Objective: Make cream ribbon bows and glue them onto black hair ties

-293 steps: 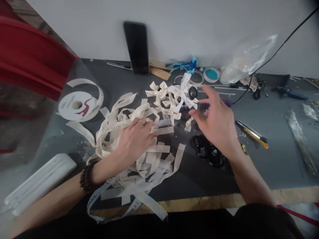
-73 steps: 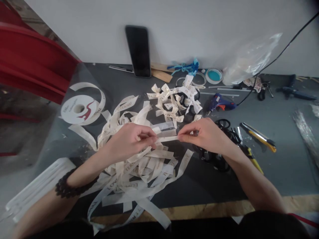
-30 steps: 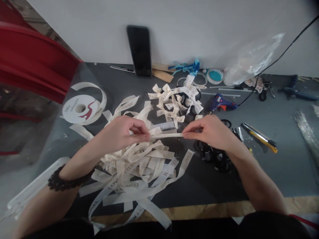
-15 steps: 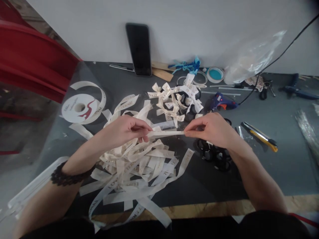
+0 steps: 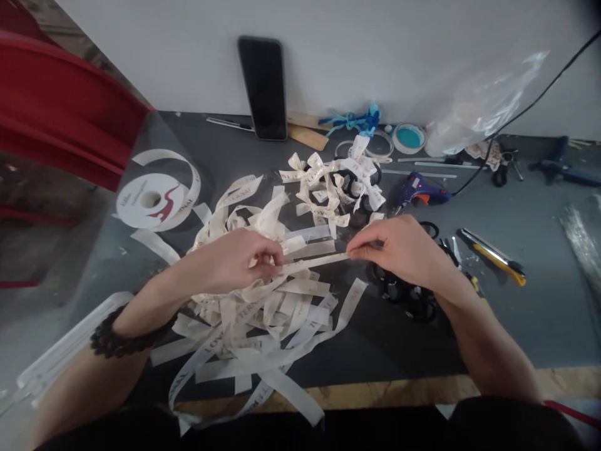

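Note:
A narrow strip of cream ribbon [image 5: 315,261] is stretched between my two hands. My left hand [image 5: 241,260] pinches its left end, and my right hand [image 5: 397,250] pinches the other end between thumb and fingertips. Under and around my left hand spreads a loose pile of cut printed ribbon pieces [image 5: 263,351]. Several tied ribbon bows [image 5: 323,188] lie just beyond the strip. Black hair ties [image 5: 408,300] sit beneath my right hand, partly hidden by it.
A ribbon spool [image 5: 151,200] lies at the left. A phone [image 5: 263,88] leans on the wall. To the right are a blue glue gun [image 5: 422,189] with its cord, a yellow utility knife [image 5: 493,255] and a clear plastic bag [image 5: 469,122]. A red chair [image 5: 61,106] stands at the left.
My left hand has moved slightly down and turned, so the strip now slopes down to the left and looks narrower. My right hand has barely moved.

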Demonstrator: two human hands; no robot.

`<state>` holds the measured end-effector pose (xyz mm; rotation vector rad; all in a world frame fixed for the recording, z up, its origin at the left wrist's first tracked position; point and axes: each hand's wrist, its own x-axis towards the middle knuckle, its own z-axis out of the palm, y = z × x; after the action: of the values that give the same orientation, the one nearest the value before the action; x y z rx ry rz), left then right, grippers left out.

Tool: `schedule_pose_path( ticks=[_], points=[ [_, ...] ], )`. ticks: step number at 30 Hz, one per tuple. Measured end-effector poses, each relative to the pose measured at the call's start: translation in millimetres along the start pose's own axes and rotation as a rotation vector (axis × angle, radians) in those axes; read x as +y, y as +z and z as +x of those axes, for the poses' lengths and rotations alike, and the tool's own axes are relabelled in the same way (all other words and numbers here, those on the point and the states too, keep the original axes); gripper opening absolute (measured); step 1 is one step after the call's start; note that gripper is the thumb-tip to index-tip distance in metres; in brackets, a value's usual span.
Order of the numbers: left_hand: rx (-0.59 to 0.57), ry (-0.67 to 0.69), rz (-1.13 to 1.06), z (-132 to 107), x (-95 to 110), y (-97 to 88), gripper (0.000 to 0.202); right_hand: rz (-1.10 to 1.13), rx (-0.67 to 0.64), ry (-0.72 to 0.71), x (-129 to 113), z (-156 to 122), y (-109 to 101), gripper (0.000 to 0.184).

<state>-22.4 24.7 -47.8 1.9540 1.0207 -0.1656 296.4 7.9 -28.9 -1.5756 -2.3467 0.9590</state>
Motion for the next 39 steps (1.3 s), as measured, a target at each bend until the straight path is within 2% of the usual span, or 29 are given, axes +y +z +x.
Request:
schedule_pose_path(
  ticks=[3,7,9,11,16,21,24,33,39],
  points=[
    [-0.023,0.04,-0.009,-2.8,2.4,-3.0,0.02,0.019,-0.035,-0.002,1.7,0.4,-3.2,0.008],
    [-0.145,0.088,-0.04,-7.2,5.0,-13.9,0.022,0.078,-0.161,0.022,1.7,-0.4,-7.1,0.009],
    [-0.225,0.065,-0.071,-8.9,5.4,-20.2,0.026,0.118,-0.2,0.024,0.2,-1.6,-8.1,0.01],
    [-0.253,0.027,-0.092,-9.5,5.7,-24.7,0.028,0.133,-0.212,0.035,-0.9,-2.4,-8.2,0.011],
    [-0.217,0.045,-0.117,-7.4,6.8,-26.3,0.026,0.129,-0.209,0.068,1.9,0.0,-6.9,0.011],
    [-0.22,0.045,-0.132,-9.2,8.4,-26.3,0.031,0.157,-0.271,0.072,5.8,1.7,-5.9,0.013],
    [-0.186,0.032,-0.104,-9.4,8.4,-25.6,0.031,0.135,-0.243,0.078,6.0,1.5,-6.0,0.016],
    [0.044,0.024,-0.03,-5.0,-3.2,-15.5,0.029,0.108,-0.13,0.033,4.9,-0.1,-5.8,0.012],
    [-0.059,0.038,-0.072,-5.2,2.5,-19.7,0.031,0.055,-0.155,-0.007,9.4,2.9,-0.8,0.015]
  ],
)
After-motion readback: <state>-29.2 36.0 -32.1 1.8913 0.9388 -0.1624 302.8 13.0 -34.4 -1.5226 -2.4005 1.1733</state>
